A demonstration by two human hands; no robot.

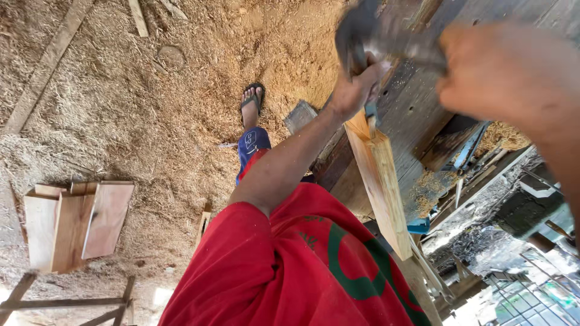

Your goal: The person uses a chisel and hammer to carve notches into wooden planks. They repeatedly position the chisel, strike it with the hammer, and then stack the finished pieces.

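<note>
Two hands: left hand (353, 90) grips chisel (370, 115); right hand (507, 69) blurred.

Blurred hammer (368, 36), right hand (513, 72)

Shirt (284, 271): bright red, with a dark green ring motif and small green marks. Shorts (252, 145): blue, white emblem, red edge. Sandal (252, 98): black straps. Plank (380, 181) on the workbench (423, 102): pale yellow-tan, fine straight grain, orange-brown at its upper end; bench itself weathered grey-brown. Chisel (370, 115): grey-blue metal. Mallet head (362, 30): dark grey, blurred. Stacked boards (75, 223): light tan to pinkish brown. Sawdust floor (151, 121): straw-gold, mottled.
</note>
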